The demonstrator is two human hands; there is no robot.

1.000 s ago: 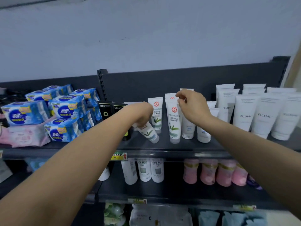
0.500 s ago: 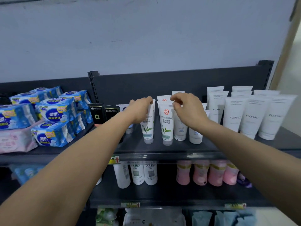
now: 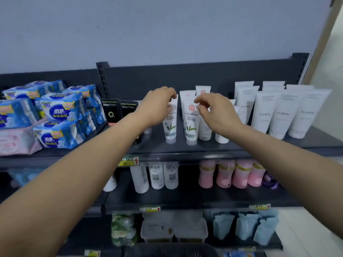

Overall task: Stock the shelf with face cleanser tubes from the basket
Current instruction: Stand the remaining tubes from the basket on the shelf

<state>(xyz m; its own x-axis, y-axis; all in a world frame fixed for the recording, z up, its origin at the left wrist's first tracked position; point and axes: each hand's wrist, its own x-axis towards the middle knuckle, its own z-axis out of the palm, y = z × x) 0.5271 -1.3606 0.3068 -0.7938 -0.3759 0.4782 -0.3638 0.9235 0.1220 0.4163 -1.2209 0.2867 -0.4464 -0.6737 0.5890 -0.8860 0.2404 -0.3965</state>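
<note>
Half a second on, my right hand (image 3: pixel 215 112) has let go of the middle leaf tube (image 3: pixel 191 125), its fingers loosely curled and empty just beside it, while my left hand (image 3: pixel 157 106) still pinches the top of the left leaf tube (image 3: pixel 170 127), both tubes upright on the top shelf (image 3: pixel 241 147).

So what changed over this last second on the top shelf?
The left hand stood the tilted left leaf tube upright and still holds its top. The right hand seems to have let go of the neighbouring tubes. The FLORAL tubes and tissue packs stayed put.
</note>
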